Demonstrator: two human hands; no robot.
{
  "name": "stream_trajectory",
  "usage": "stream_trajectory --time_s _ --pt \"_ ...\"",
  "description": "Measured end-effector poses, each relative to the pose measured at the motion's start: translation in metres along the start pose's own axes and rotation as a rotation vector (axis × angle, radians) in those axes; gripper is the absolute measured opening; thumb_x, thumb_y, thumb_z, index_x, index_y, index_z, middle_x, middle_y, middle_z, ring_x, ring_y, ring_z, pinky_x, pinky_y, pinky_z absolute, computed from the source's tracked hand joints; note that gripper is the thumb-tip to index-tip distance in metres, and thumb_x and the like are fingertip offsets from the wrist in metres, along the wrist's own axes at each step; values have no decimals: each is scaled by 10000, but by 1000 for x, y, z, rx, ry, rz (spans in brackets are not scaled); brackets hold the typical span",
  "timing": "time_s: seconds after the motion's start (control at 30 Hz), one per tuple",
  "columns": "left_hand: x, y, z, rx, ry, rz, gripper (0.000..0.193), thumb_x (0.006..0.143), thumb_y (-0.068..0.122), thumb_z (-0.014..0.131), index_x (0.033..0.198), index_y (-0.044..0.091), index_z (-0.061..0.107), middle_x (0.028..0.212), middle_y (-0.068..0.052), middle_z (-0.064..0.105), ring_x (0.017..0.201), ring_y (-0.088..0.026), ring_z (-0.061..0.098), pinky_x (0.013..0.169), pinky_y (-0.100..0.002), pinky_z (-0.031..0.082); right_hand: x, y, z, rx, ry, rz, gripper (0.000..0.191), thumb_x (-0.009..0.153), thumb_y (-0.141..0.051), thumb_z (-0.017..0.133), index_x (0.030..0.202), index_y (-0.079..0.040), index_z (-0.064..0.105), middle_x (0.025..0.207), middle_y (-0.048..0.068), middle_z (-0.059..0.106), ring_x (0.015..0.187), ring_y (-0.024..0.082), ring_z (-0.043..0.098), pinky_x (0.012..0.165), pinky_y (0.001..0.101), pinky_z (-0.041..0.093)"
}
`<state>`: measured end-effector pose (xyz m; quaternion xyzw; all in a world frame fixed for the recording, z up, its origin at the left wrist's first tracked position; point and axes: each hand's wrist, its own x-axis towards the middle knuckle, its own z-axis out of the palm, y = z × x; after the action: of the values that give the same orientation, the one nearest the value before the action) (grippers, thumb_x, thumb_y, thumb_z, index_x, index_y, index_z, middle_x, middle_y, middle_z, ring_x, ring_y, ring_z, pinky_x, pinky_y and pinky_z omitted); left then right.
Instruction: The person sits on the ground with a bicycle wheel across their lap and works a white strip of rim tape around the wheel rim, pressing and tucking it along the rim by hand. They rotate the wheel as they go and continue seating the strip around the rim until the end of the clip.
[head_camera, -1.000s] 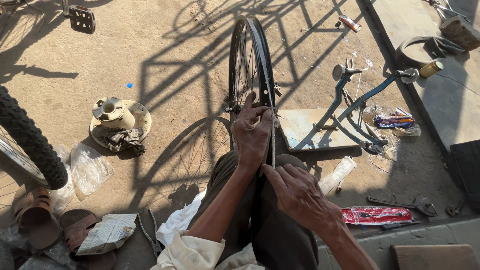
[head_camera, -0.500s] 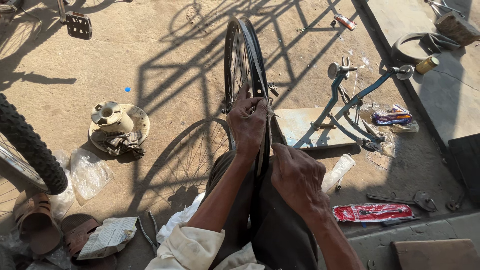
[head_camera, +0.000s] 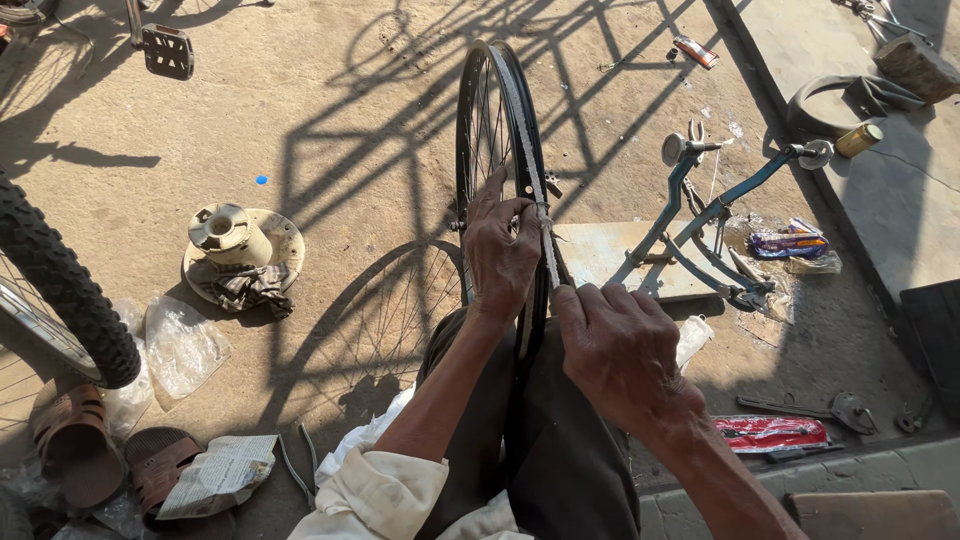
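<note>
Since the earlier frame the right hand (head_camera: 620, 350) has slid a little along the rim toward the body; the left hand (head_camera: 503, 250) has stayed put on the near edge of the wheel.

Wheel (head_camera: 497, 190): bare black rim with spokes, no tyre, standing upright on edge between the person's knees. Its long line runs straight away from the body, top edge farthest out.

Pale strip (head_camera: 540, 215) lies along the rim's outer channel, running from the top down to the hands.

Left grip: fingers wrapped over the rim, thumb pressing the strip down. Closed on the rim.
Right grip: just below and beside the left, fingers curled, pinching the strip's lower end against the rim. The loose end lies nearer the right hand.

Containers: round tin dish (head_camera: 240, 245) on the ground to the left, holding a spool-like hub part with a checked rag draped over its front edge. Well apart from the hands.

Elsewhere: blue bicycle frame (head_camera: 720, 215) lying to the right; a tyred wheel (head_camera: 60, 290) at the left edge; sandals (head_camera: 75, 445) near left; red packet (head_camera: 770, 432) near right.
</note>
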<state>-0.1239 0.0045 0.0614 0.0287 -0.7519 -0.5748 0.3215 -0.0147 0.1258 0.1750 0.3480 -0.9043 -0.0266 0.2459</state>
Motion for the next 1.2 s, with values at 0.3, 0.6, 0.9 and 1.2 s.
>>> stream_trajectory --time_s 0.3,0.6,0.9,1.2 --pt "-3 6 7 -121 62 -169 127 918 142 725 939 29 780 1512 -167 561 1371 -308 571 1120 -414 463 -8 9 13 -7 -58 -18 245 735 18 669 977 -20 686 743 74 618 723 238 646 614 404 513" --pt "0 18 9 -203 86 -186 148 913 149 728 976 26 781 1497 -150 582 1290 -285 647 1049 -387 535 -4 24 15 240 116 118 124 841 -40 733 948 -49 670 902 85 705 831 253 699 679 409 542" --pt "-4 12 6 -48 2 1 165 952 148 699 1004 2 755 1538 -192 537 1396 -351 532 1121 -438 455 15 39 47 1202 550 343 68 1062 30 637 1120 7 611 1228 183 712 1141 247 699 1060 385 564" --pt "6 3 4 -153 -25 -129 147 927 146 706 945 8 752 1578 -198 478 1304 -330 628 998 -401 551 52 52 100 1214 367 712 217 987 -32 633 1194 32 640 1082 169 743 952 177 672 820 266 538"
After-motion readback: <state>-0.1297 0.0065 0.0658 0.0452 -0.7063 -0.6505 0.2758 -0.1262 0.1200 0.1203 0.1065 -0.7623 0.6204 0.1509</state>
